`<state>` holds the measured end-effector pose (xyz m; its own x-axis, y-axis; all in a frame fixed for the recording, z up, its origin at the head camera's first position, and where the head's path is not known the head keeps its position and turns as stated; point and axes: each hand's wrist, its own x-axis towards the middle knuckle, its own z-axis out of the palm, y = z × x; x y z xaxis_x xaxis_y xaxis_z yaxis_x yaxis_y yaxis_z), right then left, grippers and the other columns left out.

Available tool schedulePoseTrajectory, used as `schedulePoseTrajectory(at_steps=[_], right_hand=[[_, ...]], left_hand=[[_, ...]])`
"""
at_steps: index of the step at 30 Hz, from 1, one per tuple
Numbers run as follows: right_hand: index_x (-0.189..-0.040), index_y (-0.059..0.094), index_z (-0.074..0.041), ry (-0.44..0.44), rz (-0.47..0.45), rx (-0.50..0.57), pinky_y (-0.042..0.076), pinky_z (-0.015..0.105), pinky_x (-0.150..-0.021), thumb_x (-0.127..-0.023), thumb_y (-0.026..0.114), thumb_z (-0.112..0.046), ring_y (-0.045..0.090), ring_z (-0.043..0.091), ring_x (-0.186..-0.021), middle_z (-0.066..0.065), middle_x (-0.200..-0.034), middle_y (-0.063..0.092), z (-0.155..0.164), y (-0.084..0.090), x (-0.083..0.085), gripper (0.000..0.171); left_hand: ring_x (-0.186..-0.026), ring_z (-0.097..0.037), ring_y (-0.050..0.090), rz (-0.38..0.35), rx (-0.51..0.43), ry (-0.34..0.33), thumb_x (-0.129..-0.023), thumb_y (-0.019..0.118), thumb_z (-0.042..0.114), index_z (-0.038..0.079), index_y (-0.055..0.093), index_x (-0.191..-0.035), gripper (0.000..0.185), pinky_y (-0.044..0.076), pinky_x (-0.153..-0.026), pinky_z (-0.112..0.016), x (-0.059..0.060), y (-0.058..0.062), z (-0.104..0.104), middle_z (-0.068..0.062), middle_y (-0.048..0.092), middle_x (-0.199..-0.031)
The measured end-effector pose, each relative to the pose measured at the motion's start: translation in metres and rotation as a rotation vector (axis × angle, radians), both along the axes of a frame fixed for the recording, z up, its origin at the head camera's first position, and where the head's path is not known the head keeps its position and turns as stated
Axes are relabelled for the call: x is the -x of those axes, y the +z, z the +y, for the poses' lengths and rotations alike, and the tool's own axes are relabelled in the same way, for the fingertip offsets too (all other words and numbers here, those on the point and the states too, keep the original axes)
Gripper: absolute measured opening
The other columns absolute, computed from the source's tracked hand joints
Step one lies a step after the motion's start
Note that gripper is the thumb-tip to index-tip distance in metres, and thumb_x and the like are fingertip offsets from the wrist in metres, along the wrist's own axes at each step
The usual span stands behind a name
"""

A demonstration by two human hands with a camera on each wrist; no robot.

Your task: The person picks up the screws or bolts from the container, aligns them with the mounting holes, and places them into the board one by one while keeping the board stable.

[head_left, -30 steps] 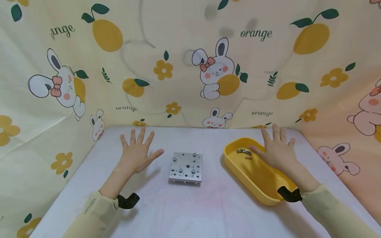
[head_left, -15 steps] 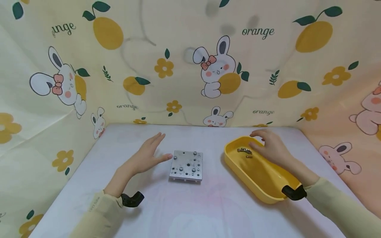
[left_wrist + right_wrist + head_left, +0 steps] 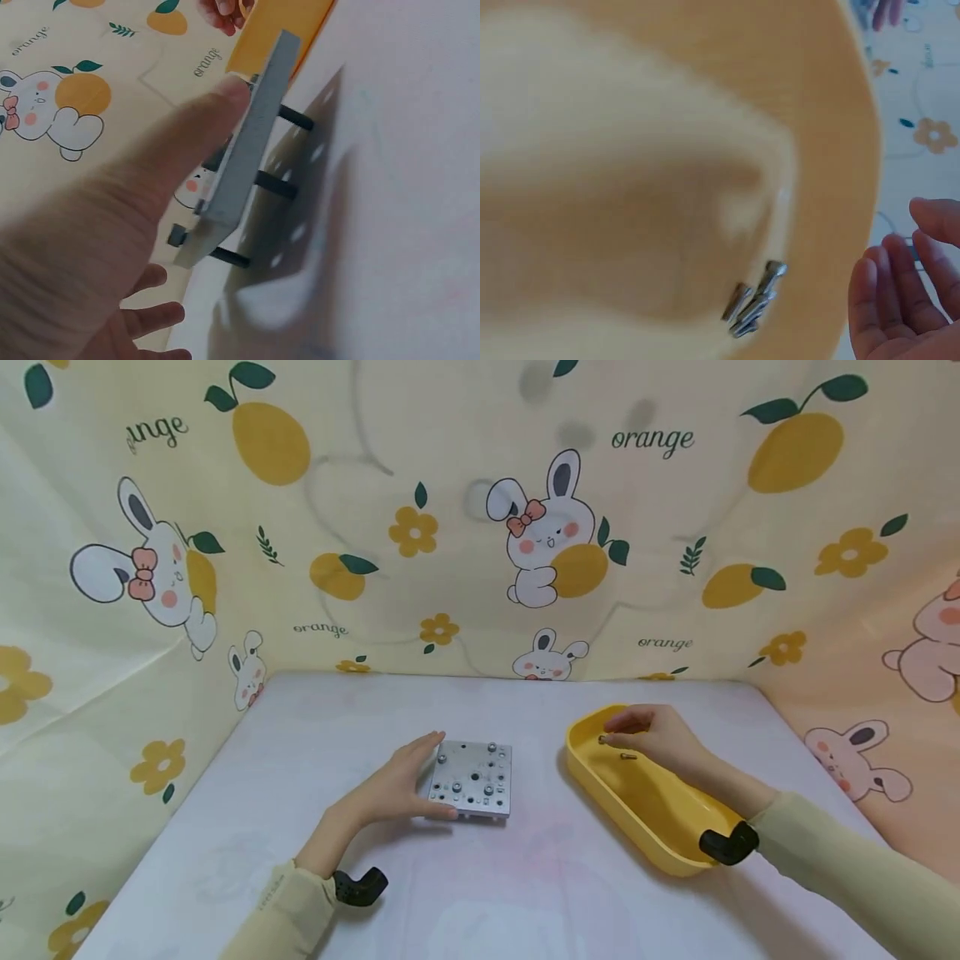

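A square silver metal plate [image 3: 465,764], dotted with holes and screw heads, stands on short legs on the table. My left hand [image 3: 393,787] lies along its left side, thumb at the near edge and straight fingers toward the far left corner. In the left wrist view the thumb overlaps the plate [image 3: 251,150], and the other fingers are spread apart. My right hand [image 3: 663,739] hovers over the far end of a yellow tray [image 3: 622,814], fingers bent above several small metal screws [image 3: 751,304]. Its thumb and fingertips stand apart in the right wrist view, with nothing between them.
A white cloth [image 3: 480,893] covers the table. Behind and beside it hangs a printed curtain [image 3: 450,560] with rabbits and oranges. Black wrist cameras jut from the left cuff [image 3: 362,887] and the right cuff [image 3: 729,843].
My left hand has moved right and nearer, from spread beside the plate to alongside its edge. My right hand has lowered and bent its fingers over the screws, hiding some of them.
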<state>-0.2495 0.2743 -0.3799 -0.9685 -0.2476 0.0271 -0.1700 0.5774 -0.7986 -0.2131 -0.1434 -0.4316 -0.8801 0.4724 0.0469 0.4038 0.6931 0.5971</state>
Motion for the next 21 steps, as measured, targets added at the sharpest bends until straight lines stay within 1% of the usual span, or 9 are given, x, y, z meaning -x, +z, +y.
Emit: schedulePoseTrajectory(at_steps=[3, 6, 9, 10, 12, 15, 18, 21], right_hand=[[-0.112, 0.067, 0.009, -0.009, -0.069, 0.061, 0.058, 0.039, -0.077, -0.088, 0.076, -0.011, 0.067, 0.03, -0.093, 0.015, -0.101, 0.071, 0.001, -0.004, 0.005, 0.032], [-0.114, 0.064, 0.013, -0.03, -0.112, 0.122, 0.058, 0.039, -0.076, -0.088, 0.073, -0.004, 0.068, 0.03, -0.091, 0.022, -0.104, 0.07, 0.004, -0.009, 0.007, 0.032], [-0.114, 0.062, 0.016, -0.055, -0.145, 0.17, 0.058, 0.04, -0.074, -0.088, 0.071, 0.002, 0.069, 0.026, -0.087, 0.026, -0.105, 0.068, 0.007, -0.014, 0.008, 0.032], [-0.114, 0.061, 0.017, -0.063, -0.153, 0.175, 0.059, 0.039, -0.073, -0.088, 0.071, 0.002, 0.07, 0.025, -0.085, 0.026, -0.104, 0.068, 0.008, -0.016, 0.009, 0.032], [-0.114, 0.062, 0.017, -0.078, -0.17, 0.172, 0.059, 0.04, -0.074, -0.087, 0.072, 0.003, 0.07, 0.026, -0.083, 0.025, -0.103, 0.069, 0.009, -0.018, 0.01, 0.031], [-0.111, 0.064, 0.015, -0.113, -0.173, 0.137, 0.058, 0.039, -0.073, -0.086, 0.074, 0.002, 0.07, 0.026, -0.082, 0.021, -0.098, 0.07, 0.011, -0.019, 0.012, 0.03], [-0.109, 0.066, 0.014, -0.16, -0.17, 0.119, 0.058, 0.034, -0.069, -0.085, 0.075, 0.0, 0.07, 0.021, -0.078, 0.017, -0.093, 0.072, 0.012, -0.02, 0.012, 0.029], [-0.107, 0.066, 0.016, -0.218, -0.185, 0.145, 0.057, 0.029, -0.065, -0.083, 0.076, 0.002, 0.069, 0.014, -0.073, 0.014, -0.089, 0.073, 0.011, -0.023, 0.011, 0.03]], left_hand=[[-0.144, -0.029, 0.021, -0.011, -0.01, -0.004, -0.065, 0.087, 0.056, 0.011, 0.022, -0.157, 0.122, 0.021, -0.114, -0.049, 0.0, -0.004, 0.003, -0.012, 0.024, -0.159], [-0.144, -0.028, 0.022, -0.016, -0.005, -0.002, -0.064, 0.089, 0.053, 0.011, 0.022, -0.157, 0.122, 0.021, -0.115, -0.046, 0.0, -0.009, 0.005, -0.011, 0.025, -0.159], [-0.144, -0.027, 0.023, -0.011, -0.004, -0.008, -0.064, 0.089, 0.052, 0.01, 0.023, -0.157, 0.122, 0.022, -0.115, -0.043, 0.0, -0.013, 0.005, -0.01, 0.027, -0.158], [-0.144, -0.027, 0.024, -0.011, -0.002, -0.011, -0.064, 0.09, 0.052, 0.01, 0.024, -0.157, 0.122, 0.022, -0.115, -0.042, 0.0, -0.014, 0.004, -0.009, 0.027, -0.158], [-0.144, -0.028, 0.024, -0.007, -0.005, -0.019, -0.064, 0.09, 0.051, 0.009, 0.024, -0.157, 0.122, 0.022, -0.115, -0.042, 0.0, -0.013, 0.004, -0.009, 0.028, -0.158], [-0.143, -0.028, 0.025, -0.001, -0.014, -0.026, -0.064, 0.09, 0.05, 0.007, 0.023, -0.156, 0.121, 0.022, -0.115, -0.042, 0.001, -0.012, 0.005, -0.01, 0.028, -0.158], [-0.143, -0.027, 0.025, -0.001, -0.006, -0.023, -0.064, 0.09, 0.051, 0.006, 0.023, -0.156, 0.122, 0.022, -0.115, -0.041, 0.002, -0.011, 0.005, -0.01, 0.028, -0.158], [-0.143, -0.027, 0.025, -0.011, 0.006, -0.016, -0.065, 0.089, 0.053, 0.006, 0.022, -0.156, 0.123, 0.022, -0.115, -0.041, 0.002, -0.011, 0.004, -0.01, 0.028, -0.158]])
